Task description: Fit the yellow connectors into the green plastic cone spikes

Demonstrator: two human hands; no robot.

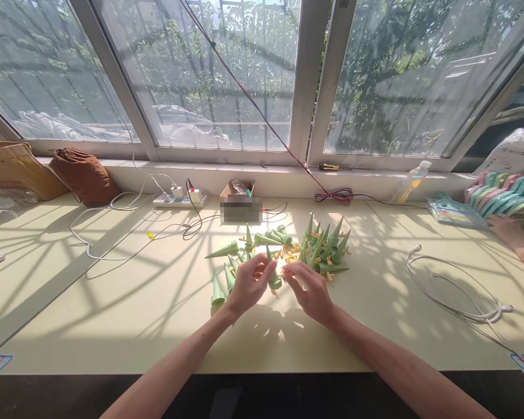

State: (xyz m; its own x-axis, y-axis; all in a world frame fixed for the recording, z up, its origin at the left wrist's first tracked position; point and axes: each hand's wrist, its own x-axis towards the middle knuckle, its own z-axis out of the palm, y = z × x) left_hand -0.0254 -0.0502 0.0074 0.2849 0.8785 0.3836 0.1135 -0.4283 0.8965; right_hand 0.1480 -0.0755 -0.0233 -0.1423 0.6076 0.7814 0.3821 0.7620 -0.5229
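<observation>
1. Left hand (250,279) pinches 1 green cone (274,283) between thumb and fingers, narrow end toward 12 o'clock; take that cone as the dial's centre.
2. Right hand (310,285), at 3 o'clock, curls with thumb and fingertips drawn close; whether a small piece sits between them is too small to make out.
3. At 8 o'clock, a loose cone (217,294) lies just beside the left wrist; a nudge from that arm could roll it nearer the table edge.
4. At centre, the held cone tapers, so a hard squeeze could make it slip.
5. At 1 o'clock, a careless right-hand sweep might scatter the yellow pieces (291,251); at 2 o'clock, it might topple the crowded cones (334,241).
6. Sunlight and barred shadows cross the pale table (126,343); a brown bag (82,174) sits at 10 o'clock.
7. At 12 o'clock, windows (227,75) show foliage.
8. At 2 o'clock stands a bottle (413,183); nearer 3, another person's hand (504,227) touches pastel items (498,195).
</observation>
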